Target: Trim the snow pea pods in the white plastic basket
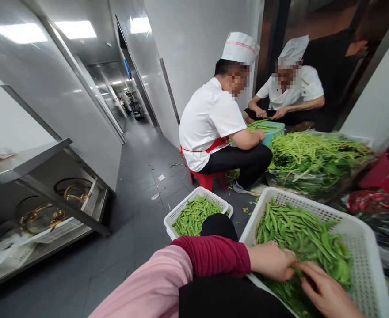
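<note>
A large white perforated basket (368, 251) of green pea pods (294, 227) stands at my lap, lower right in the head view. Over its near side, my left hand (274, 261) is closed in a pinch. My right hand (327, 289) meets it at the fingertips, thumb and fingers bent together. A green pod, partly hidden and blurred, shows between the two hands. More pods lie beneath them. Beyond my knee, a smaller white basket (181, 202) on the floor also holds pea pods.
Two co-workers in white sit ahead, one (207, 119) on a red stool (207, 180), near a teal basket (276, 128). A big heap of green stalks (317, 152) lies at right. A metal shelf (45, 161) stands left beside the dark tiled floor (138, 185).
</note>
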